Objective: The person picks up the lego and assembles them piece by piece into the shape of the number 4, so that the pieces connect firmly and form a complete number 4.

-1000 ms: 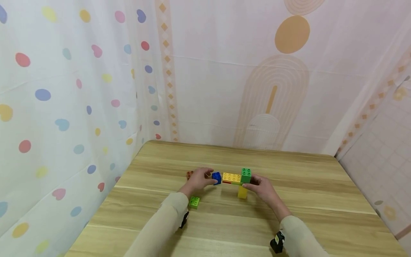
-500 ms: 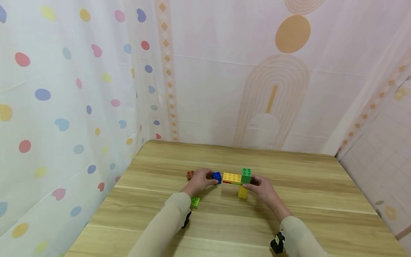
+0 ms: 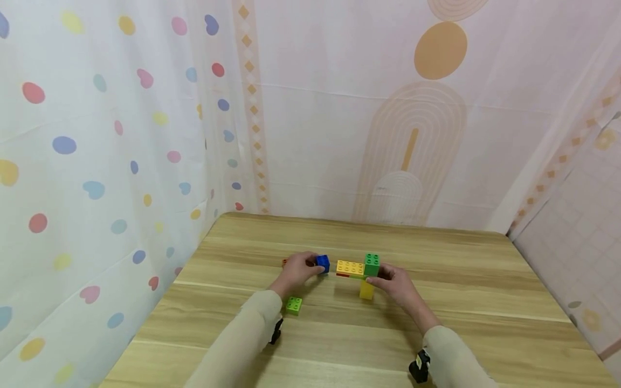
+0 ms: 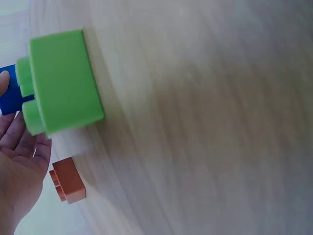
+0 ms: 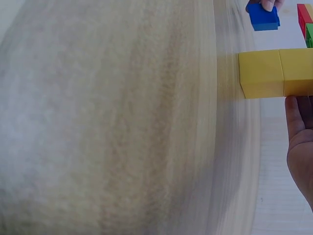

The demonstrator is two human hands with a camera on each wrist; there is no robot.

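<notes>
My left hand pinches a blue toy brick between thumb and fingers, a short gap left of a built piece. That piece has a flat yellow eight-stud-like brick with red beneath its left end. A green brick tops its right end, above a yellow column. My right hand holds the piece at its right side, near the green brick; some fingers are hidden behind it. In the right wrist view the column shows as stacked yellow bricks standing on the table.
A lime-green brick lies studs up near my left wrist and looms large in the left wrist view. An orange-brown brick lies beyond my left hand, mostly covered by it in the head view. Patterned curtains hang behind the wooden table.
The blue brick, in my left hand, has shifted slightly left and away from the built piece. My right hand and the piece stay in place.
</notes>
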